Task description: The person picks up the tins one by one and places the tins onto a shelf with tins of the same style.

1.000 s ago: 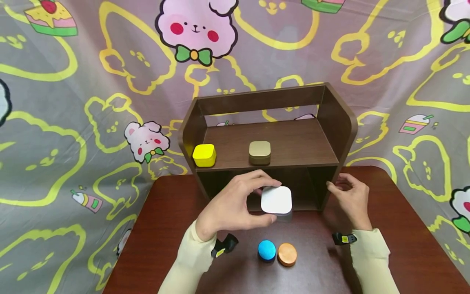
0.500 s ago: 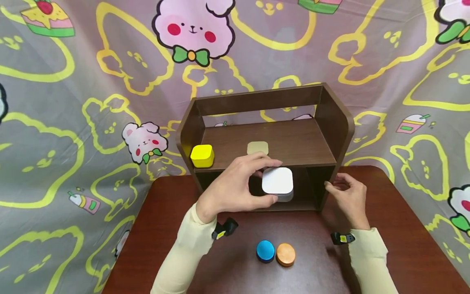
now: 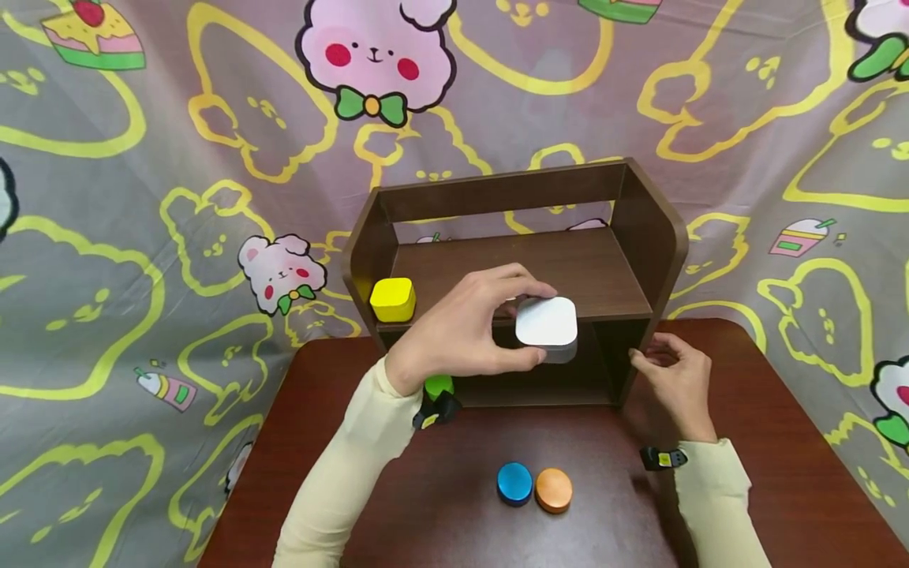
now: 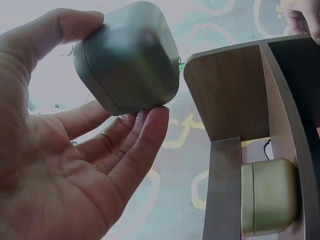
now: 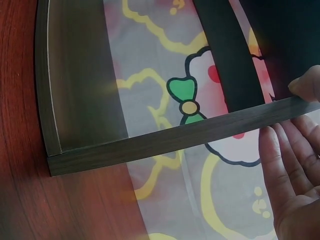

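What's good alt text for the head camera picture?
Left hand holds a white-topped box near a brown shelf; right hand grips its side. A yellow box sits on the shelf; a blue disc and an orange disc lie on the table.

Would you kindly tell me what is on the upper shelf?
A yellow box and, in the left wrist view, a gold box. In the head view, the left hand hides it and part of the shelf.
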Available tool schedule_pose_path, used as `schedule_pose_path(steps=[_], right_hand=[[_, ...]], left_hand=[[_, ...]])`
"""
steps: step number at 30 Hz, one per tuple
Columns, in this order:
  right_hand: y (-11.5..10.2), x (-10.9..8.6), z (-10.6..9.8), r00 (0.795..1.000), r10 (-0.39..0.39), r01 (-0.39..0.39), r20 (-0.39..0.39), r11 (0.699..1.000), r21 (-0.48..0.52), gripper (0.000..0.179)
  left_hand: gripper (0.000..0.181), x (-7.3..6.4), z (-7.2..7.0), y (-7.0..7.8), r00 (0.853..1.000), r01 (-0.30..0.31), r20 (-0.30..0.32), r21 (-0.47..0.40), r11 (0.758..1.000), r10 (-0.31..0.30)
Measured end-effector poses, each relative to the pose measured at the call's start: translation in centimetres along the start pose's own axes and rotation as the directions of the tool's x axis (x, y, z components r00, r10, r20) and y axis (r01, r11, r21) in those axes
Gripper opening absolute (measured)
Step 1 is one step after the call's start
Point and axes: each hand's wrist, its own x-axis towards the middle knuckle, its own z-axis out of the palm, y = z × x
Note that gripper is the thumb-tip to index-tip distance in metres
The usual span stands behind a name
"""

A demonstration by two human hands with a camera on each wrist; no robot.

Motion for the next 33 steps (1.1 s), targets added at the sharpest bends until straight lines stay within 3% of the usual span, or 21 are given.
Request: schedule_pose_path(steps=[15, 33], right_hand=[[-0.1, -0.1, 0.0, 1.000, -0.019, 0.019, -0.002, 1.000, -0.005, 0.022], [0.1, 0.1, -0.5, 0.999, 0.010, -0.009, 0.036, 1.000, -0.022, 0.024]], left_hand=[[0.056, 3.5, -0.6, -0.1, 0.999, -0.007, 0.037, 0.086, 0.996, 0.004], [0.053, 7.2, -0.1, -1.6, 0.992, 0.054, 0.108, 0.164, 0.985, -0.072]])
